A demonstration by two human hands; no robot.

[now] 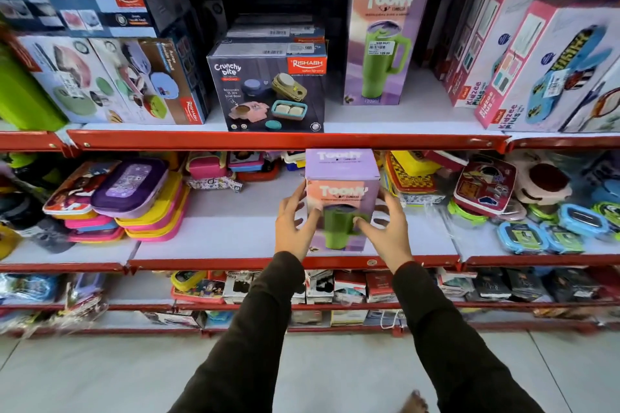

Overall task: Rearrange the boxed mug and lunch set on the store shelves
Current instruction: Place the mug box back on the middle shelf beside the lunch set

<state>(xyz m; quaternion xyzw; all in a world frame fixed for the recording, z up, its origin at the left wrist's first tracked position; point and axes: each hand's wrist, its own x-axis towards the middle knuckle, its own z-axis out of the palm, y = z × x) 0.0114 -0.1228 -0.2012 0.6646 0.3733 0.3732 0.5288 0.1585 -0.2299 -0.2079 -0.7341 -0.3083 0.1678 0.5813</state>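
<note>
A purple boxed mug (340, 184), printed with a green tumbler, stands upright on the middle shelf (235, 238) near its front edge. My left hand (293, 223) presses its left side and my right hand (389, 228) its right side, fingers spread over the front face. A second, matching boxed mug (382, 43) stands on the upper shelf, with another purple box behind it. To the left of that one sits the dark boxed lunch set (268, 87) marked Crunchy Bite, at the upper shelf's front edge.
Red shelf rails (285, 139) cross the view. Stacked flat lunch boxes (134, 201) lie left of my hands, small containers (536, 221) to the right. Large boxes (110, 77) and upright pink boxes (523, 60) flank the upper shelf. Tiled floor (100, 372) lies below.
</note>
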